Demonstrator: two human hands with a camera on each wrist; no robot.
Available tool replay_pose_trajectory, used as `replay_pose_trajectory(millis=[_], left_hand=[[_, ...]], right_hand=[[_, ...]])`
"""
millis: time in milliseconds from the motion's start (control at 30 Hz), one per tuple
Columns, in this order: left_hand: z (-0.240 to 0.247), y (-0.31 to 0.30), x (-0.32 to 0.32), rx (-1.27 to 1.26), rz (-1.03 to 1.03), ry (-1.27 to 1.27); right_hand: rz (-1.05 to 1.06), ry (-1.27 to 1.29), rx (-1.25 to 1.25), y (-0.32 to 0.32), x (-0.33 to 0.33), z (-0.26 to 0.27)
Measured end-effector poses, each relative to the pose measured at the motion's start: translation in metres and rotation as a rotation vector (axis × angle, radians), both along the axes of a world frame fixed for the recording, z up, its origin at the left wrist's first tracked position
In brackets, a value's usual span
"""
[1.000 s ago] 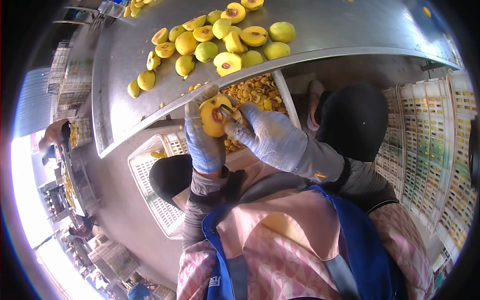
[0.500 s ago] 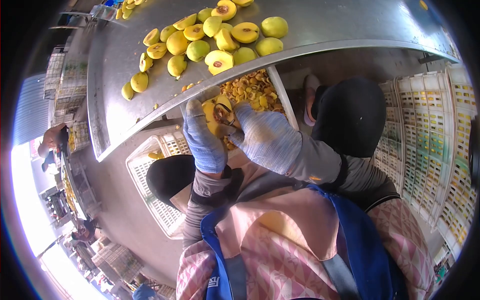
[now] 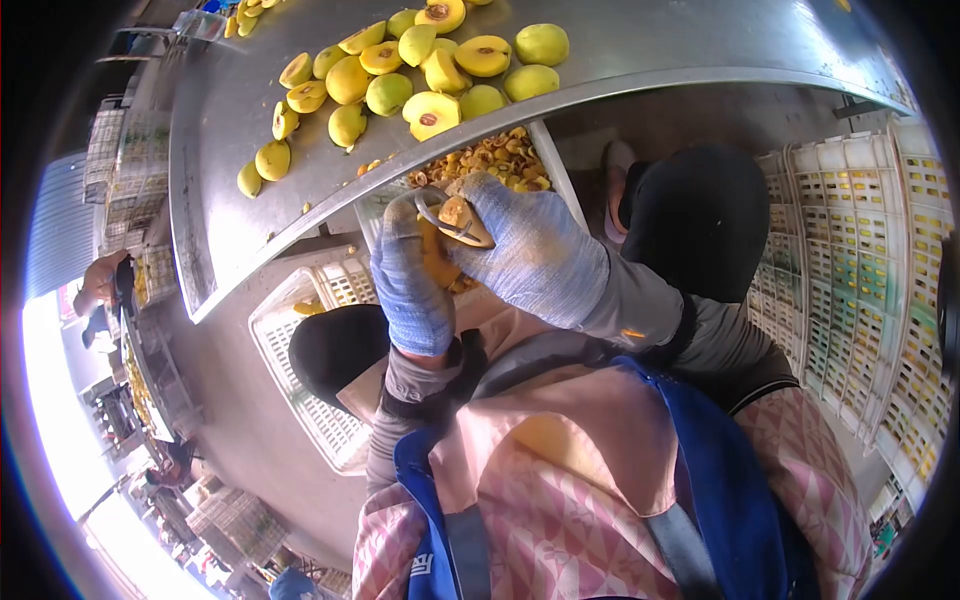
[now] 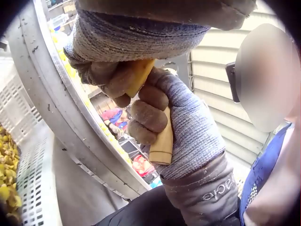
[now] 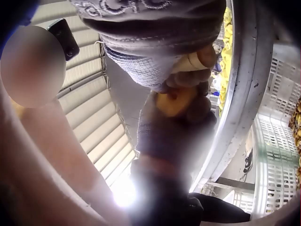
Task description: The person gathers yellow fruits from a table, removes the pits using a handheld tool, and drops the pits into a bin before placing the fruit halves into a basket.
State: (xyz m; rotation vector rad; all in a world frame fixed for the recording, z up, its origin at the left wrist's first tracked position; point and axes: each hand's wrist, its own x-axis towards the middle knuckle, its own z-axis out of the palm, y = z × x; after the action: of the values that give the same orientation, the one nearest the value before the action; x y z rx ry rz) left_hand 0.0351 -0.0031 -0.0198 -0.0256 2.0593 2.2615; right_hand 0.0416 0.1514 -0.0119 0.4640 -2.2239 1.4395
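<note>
My gloved left hand (image 3: 412, 285) grips a yellow peach half (image 3: 437, 258), now mostly covered by both hands in the head view. Some of its flesh (image 4: 140, 77) shows between the fingers in the left wrist view, and its reddish hollow appears in the right wrist view. In my gloved right hand (image 3: 535, 250) is a pitting tool with a curved metal loop (image 3: 432, 208), held close over the fruit. Its wooden handle (image 4: 162, 143) sticks out below the curled right fingers in the left wrist view.
Whole and halved peaches (image 3: 388, 94) lie on the metal table (image 3: 640, 60) ahead. Under its edge stands a crate of pits and scraps (image 3: 510, 165). White crates stand left (image 3: 340, 425) and right (image 3: 830, 270), beside my knees.
The loop came out of the peach's centre and rose to its upper side. My right hand turned over the fruit, hiding its cut face. The table view shifted slightly.
</note>
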Motion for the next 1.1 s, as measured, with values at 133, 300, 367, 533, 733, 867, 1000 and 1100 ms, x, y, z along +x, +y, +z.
replay_pose_trajectory(millis=[133,300,367,533,733,867,1000,1100], left_hand=[[0.004,0.006,-0.001,0.172,0.092,-0.095],[0.011,0.008,-0.010,-0.001,0.147,0.143],[0.014,0.005,-0.005,-0.166,0.118,0.198],[0.011,0.008,-0.009,0.170,0.110,0.058],[0.013,0.016,-0.003,0.062,0.119,0.076],[-0.001,0.017,-0.007,-0.024,0.091,0.207],[0.013,0.007,-0.012,0.273,0.060,-0.075],[0.014,0.011,-0.010,0.167,0.172,0.000]], right_hand=[[0.035,-0.031,0.030,0.007,0.001,0.002],[0.532,-0.178,0.161,0.002,0.018,0.005],[0.361,-0.413,-0.170,0.010,0.016,0.017],[0.111,-0.398,-0.054,-0.002,0.016,0.012],[-0.006,-0.144,-0.185,-0.005,0.003,0.002],[0.027,-0.071,0.006,0.001,0.006,0.000],[0.202,-0.279,0.041,0.000,0.016,0.000],[0.166,-0.257,-0.031,-0.003,0.014,-0.009]])
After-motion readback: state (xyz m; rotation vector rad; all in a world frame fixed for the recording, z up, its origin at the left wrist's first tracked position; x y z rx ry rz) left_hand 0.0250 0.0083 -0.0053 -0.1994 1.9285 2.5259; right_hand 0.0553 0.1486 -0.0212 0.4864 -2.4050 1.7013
